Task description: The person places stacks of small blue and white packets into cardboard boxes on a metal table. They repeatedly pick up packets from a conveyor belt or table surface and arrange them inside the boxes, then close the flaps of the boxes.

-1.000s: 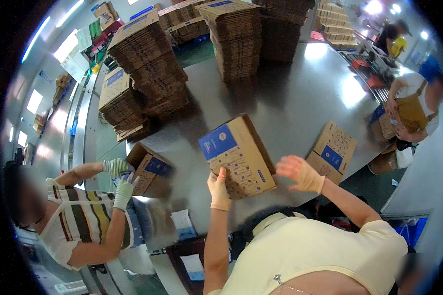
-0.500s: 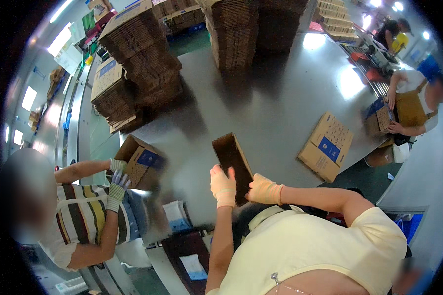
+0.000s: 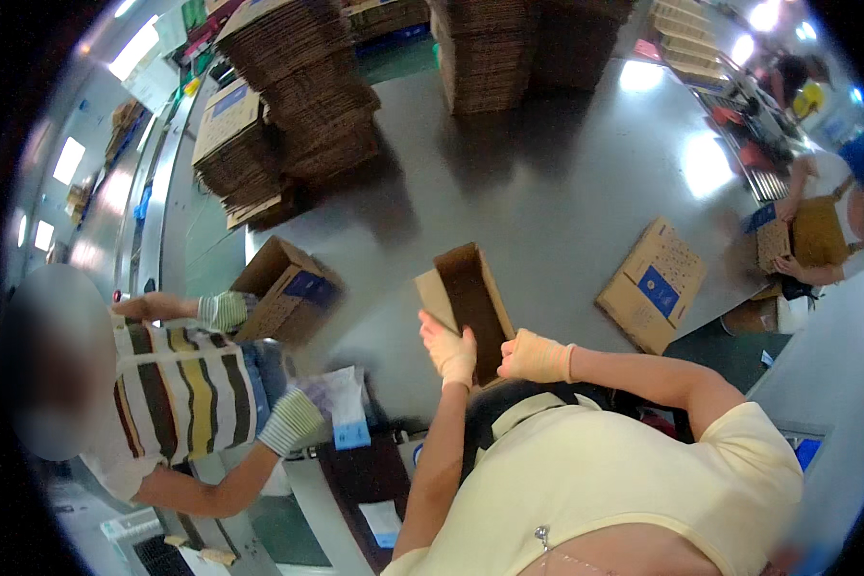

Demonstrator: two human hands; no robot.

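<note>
An open-topped cardboard box (image 3: 494, 298) stands in front of me on the metal table, its long, narrow opening facing up and its inside bare. On the left long side a flap (image 3: 436, 296) leans outward. My left hand (image 3: 448, 352), in a pale cuffed glove with bare fingertips, grips that left side, thumb toward the opening and fingers along the outside. My right hand (image 3: 538, 357), gloved alike, is closed with curled fingers on the box's near right corner. Its fingertips are partly hidden. A flat folded carton (image 3: 655, 288) with a blue patch lies to my right.
Tall stacks of flattened cardboard (image 3: 307, 96) stand at the far left and another stack (image 3: 480, 58) at the back. On the left, a co-worker in striped clothing holds a carton (image 3: 293, 293) and reaches to a white-and-blue packet (image 3: 348, 413). Another co-worker handles a box (image 3: 770, 240) at right.
The box's left flap has swung outward, widening the opening, with both my hands still on the box. The left co-worker's one hand has moved from the carton to the packet.
</note>
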